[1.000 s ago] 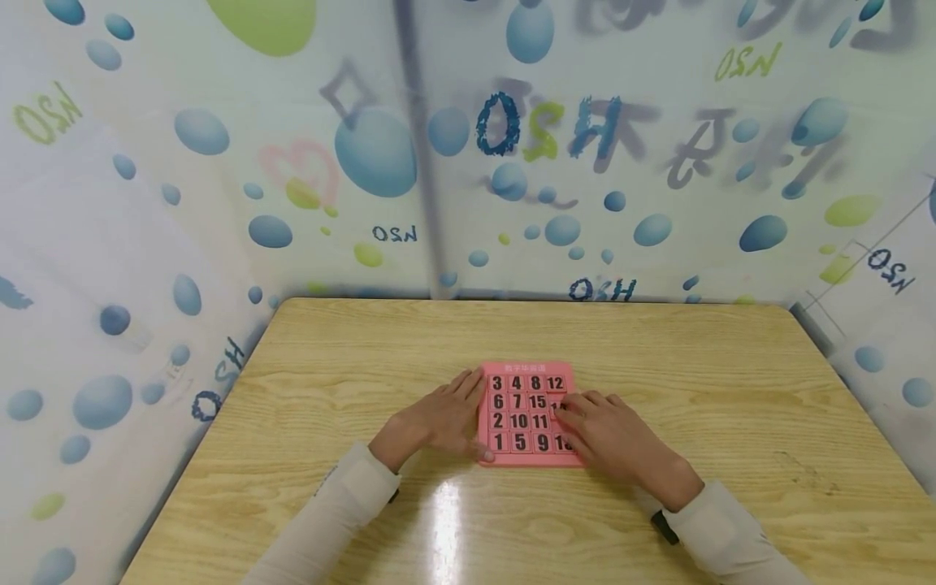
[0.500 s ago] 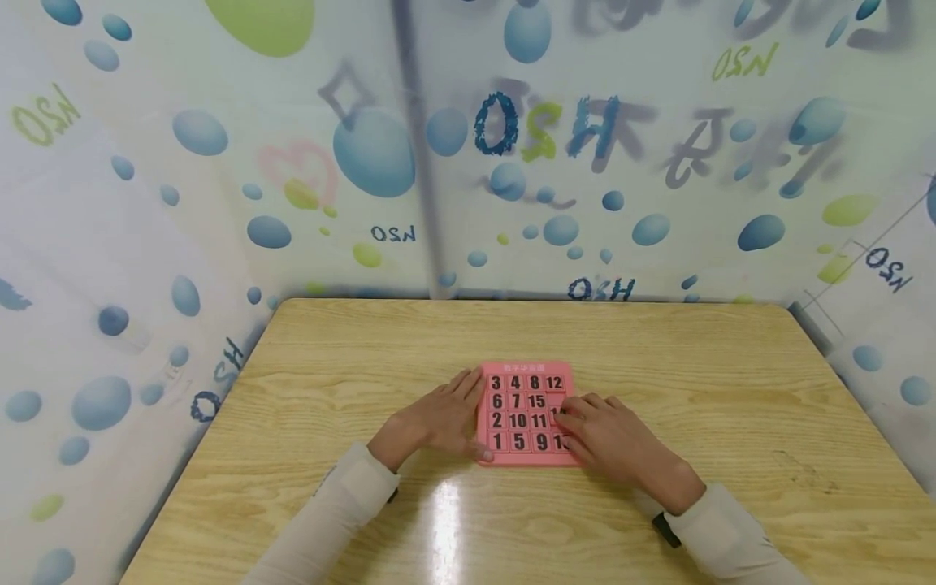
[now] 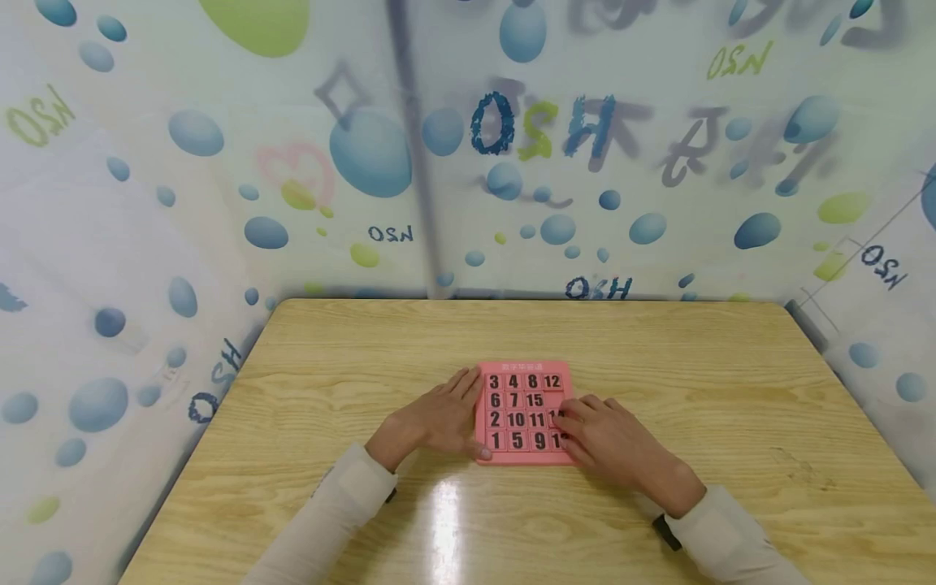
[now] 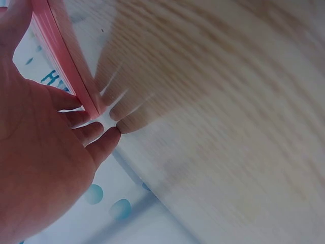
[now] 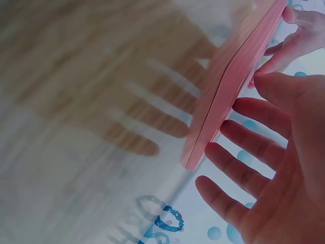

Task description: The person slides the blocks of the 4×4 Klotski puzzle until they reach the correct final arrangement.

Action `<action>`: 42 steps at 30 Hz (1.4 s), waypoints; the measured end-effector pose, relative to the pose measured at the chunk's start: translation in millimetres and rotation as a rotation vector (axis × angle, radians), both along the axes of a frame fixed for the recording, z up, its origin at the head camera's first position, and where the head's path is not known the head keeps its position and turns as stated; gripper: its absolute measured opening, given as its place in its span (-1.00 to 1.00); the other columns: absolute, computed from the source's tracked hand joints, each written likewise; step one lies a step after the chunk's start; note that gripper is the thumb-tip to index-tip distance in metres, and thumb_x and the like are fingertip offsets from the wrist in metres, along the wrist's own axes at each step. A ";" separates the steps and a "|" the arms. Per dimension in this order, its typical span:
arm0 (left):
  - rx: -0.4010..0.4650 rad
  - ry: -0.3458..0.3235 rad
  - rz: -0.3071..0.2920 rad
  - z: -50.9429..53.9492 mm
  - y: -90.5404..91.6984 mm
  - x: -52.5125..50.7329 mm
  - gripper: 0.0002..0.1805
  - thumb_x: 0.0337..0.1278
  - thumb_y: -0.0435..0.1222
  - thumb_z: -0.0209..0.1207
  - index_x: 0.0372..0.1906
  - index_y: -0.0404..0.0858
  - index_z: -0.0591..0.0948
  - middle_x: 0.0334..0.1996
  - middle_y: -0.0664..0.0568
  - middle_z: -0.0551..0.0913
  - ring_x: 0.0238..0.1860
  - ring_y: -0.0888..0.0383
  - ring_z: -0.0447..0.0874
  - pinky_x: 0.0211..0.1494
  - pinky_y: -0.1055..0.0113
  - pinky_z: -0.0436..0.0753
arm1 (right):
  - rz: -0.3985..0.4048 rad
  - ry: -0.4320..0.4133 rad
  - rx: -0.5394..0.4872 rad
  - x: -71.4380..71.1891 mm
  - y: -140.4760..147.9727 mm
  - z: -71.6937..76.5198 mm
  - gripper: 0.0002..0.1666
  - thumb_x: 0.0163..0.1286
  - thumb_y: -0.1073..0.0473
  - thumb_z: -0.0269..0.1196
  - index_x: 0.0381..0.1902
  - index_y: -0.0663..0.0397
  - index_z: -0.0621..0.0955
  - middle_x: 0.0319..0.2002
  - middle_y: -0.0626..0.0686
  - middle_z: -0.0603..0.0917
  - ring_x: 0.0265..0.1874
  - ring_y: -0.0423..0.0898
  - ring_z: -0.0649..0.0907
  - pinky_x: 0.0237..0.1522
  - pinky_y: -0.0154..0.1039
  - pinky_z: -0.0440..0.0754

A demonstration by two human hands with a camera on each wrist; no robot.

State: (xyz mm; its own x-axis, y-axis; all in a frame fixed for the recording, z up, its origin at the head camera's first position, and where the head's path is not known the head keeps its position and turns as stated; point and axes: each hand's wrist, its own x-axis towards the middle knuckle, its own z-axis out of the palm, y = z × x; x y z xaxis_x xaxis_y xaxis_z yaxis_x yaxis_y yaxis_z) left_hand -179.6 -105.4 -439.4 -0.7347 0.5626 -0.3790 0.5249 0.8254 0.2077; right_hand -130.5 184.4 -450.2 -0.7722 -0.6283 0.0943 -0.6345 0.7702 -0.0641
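Note:
A pink sliding number puzzle lies flat on the table, its black-numbered tiles in rows. The top row reads 3, 4, 8, 12. Right of the 15 tile is a vacant slot. My left hand rests along the puzzle's left edge, fingers extended and thumb at the near left corner. My right hand reaches over the right edge, fingertips touching a tile in the third row that they partly cover. In the right wrist view, the right fingers look spread and fairly straight beside the pink side wall.
The wooden table extends around the puzzle on every side. A white backdrop with blue and green drops and lettering stands behind it and along both sides. Light glares off the tabletop near the left forearm.
The tile under my right fingertips has slid toward me from partway between rows into the third row, baring the slot beside 15. My left hand keeps its place.

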 end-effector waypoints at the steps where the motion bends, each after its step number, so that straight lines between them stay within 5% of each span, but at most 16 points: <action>1: 0.000 0.001 0.000 0.1 -0.1 -0.1 0.34 -0.01 0.47 0.10 0.60 -0.27 -0.21 0.61 -0.09 -0.32 0.61 -0.06 -0.35 0.60 0.05 0.06 | 0.000 -0.001 -0.001 0.6 -0.1 0.4 -0.63 0.48 -0.06 0.17 0.09 -0.07 0.69 0.05 0.00 0.63 0.08 0.01 0.58 0.07 0.11 0.60; 42: 0.007 0.007 0.002 -1.2 1.1 -3.4 0.33 0.00 0.47 0.09 0.60 -0.27 -0.21 0.61 -0.08 -0.32 0.61 -0.06 -0.34 0.60 0.07 0.06 | -0.015 -0.039 0.004 4.8 -0.3 1.3 -0.62 0.46 -0.04 0.19 0.10 -0.02 0.69 0.10 0.03 0.61 0.10 0.02 0.59 0.10 0.15 0.60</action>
